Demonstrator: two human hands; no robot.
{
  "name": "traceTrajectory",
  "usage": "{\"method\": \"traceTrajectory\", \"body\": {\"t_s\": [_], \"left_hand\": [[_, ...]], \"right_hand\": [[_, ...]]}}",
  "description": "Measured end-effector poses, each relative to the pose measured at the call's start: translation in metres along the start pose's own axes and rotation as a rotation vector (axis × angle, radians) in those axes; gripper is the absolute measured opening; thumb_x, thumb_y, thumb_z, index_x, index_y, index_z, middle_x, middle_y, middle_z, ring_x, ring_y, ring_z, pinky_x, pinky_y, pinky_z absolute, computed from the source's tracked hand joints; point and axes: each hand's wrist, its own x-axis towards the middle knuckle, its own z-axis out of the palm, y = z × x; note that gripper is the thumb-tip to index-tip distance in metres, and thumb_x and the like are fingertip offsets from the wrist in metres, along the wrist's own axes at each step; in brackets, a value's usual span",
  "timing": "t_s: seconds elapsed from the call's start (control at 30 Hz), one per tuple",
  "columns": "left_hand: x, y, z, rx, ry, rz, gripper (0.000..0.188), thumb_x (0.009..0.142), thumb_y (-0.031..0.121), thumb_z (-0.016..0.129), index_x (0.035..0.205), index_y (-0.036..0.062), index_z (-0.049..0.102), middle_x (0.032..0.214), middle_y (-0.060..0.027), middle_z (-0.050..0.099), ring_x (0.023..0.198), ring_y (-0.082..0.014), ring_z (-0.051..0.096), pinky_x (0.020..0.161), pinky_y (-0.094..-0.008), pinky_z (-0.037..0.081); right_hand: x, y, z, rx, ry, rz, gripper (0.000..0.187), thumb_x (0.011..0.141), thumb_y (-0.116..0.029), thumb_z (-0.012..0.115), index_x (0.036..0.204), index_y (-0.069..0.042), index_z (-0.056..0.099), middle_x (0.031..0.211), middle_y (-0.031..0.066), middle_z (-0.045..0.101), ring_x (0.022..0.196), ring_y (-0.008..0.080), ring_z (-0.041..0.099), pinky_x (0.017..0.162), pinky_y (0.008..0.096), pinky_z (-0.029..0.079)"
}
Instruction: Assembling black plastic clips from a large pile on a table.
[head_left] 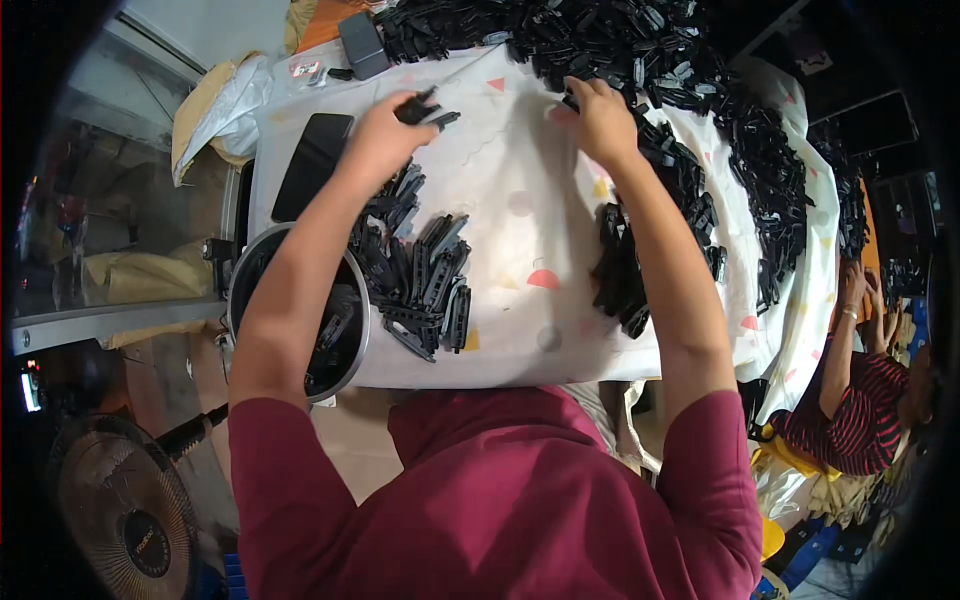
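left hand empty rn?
No, the left hand has black plastic pieces in its grip, their ends sticking out past the fingers.

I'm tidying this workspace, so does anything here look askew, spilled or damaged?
Nothing looks clearly spilled or damaged. Mildly askew: beside the round container, the black pieces lie at mixed angles, some overlapping, rather than in an even row.

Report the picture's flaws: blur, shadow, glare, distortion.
Head view: slight blur softens the right hand; a soft shadow darkens the tablecloth to its left; a small bright patch at the left rim is washed out; the corners fall to black, typical of fisheye.
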Motion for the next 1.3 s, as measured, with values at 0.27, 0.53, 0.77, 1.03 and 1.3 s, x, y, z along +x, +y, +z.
{"method": "traceTrajectory", "body": {"t_s": [0.27, 0.53, 0.77, 1.03, 1.3], "left_hand": [[0.038, 0.003, 0.006, 1.005, -0.105, 0.317, 0.034, 0.067, 0.030, 0.069, 0.088, 0.0040, 0.063, 0.089, -0.0130, 0.062, 0.084, -0.0340, 0.057, 0.077, -0.0425, 0.045], [-0.025, 0.070, 0.011, -0.521, -0.538, -0.110, 0.025, 0.077, 0.028, 0.068, 0.091, 0.0088, 0.060, 0.074, 0.0006, 0.058, 0.065, -0.0106, 0.055, 0.054, -0.0252, 0.042], [-0.054, 0.092, 0.013, -0.379, -0.551, 0.055, 0.031, 0.076, 0.027, 0.071, 0.093, 0.0042, 0.060, 0.074, -0.0012, 0.059, 0.061, -0.0087, 0.054, 0.051, -0.0226, 0.042], [-0.071, 0.098, 0.013, -0.182, -0.590, 0.255, 0.039, 0.072, 0.025, 0.074, 0.096, -0.0009, 0.058, 0.075, -0.0049, 0.060, 0.062, -0.0131, 0.056, 0.057, -0.0267, 0.044], [-0.101, 0.085, 0.009, 0.230, -0.390, 0.668, 0.031, 0.068, 0.021, 0.071, 0.087, 0.0017, 0.057, 0.074, -0.0152, 0.059, 0.068, -0.0318, 0.059, 0.060, -0.0371, 0.046]], "right_hand": [[-0.011, -0.017, -0.004, 0.291, -0.012, 0.155, 0.024, 0.079, -0.016, 0.062, 0.099, -0.004, 0.059, 0.088, 0.0113, 0.062, 0.071, 0.0298, 0.062, 0.063, 0.0333, 0.050], [-0.060, -0.069, -0.080, 1.657, -0.188, 0.476, 0.019, 0.084, 0.002, 0.055, 0.102, 0.003, 0.056, 0.091, 0.0147, 0.063, 0.079, 0.0229, 0.065, 0.062, 0.0259, 0.056], [-0.085, -0.075, -0.098, 1.298, -0.035, 0.096, 0.018, 0.073, 0.011, 0.064, 0.090, 0.005, 0.061, 0.095, 0.0092, 0.053, 0.080, 0.0171, 0.059, 0.070, 0.0256, 0.054], [-0.097, -0.073, -0.108, 1.165, -0.006, -0.016, 0.029, 0.067, 0.009, 0.070, 0.094, 0.003, 0.061, 0.093, 0.0056, 0.049, 0.082, 0.0113, 0.055, 0.070, 0.0231, 0.052], [-0.098, -0.086, -0.108, 0.974, -0.239, 0.061, 0.037, 0.064, -0.006, 0.077, 0.095, 0.001, 0.058, 0.088, 0.0062, 0.057, 0.079, 0.0133, 0.059, 0.067, 0.0249, 0.052]]}}
